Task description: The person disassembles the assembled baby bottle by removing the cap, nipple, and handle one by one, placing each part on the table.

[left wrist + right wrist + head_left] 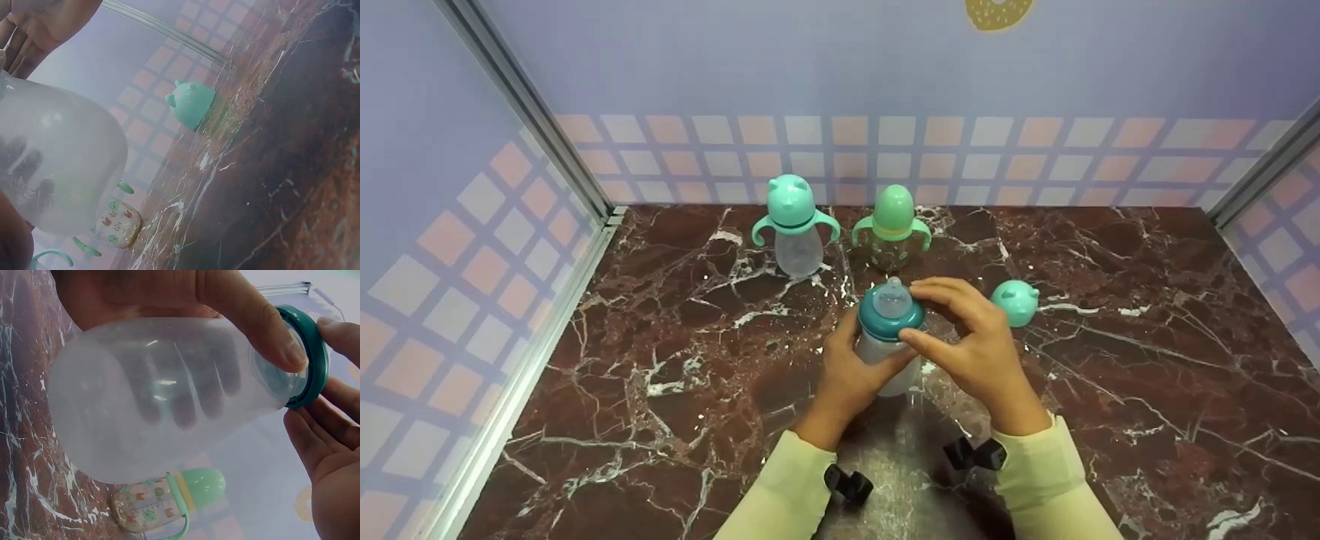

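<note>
Left hand [844,367], grip wrapped round the bottle [163,396], apparently steadies it; right hand [971,345], grip half-open, pinches the collar [887,328], clear of the teat [893,301]. Green bottle [893,225] at twelve o'clock.

The head view is looking forward and down from above the near side, taking in the table [660,457] up to the far wall [735,60]. Low and tilted, the left wrist view is facing far and right, very near the held bottle [62,152]. The right wrist view, turned sideways, is facing far and left, close to that bottle. All three are sharing the green-capped bottle [894,214].
</note>
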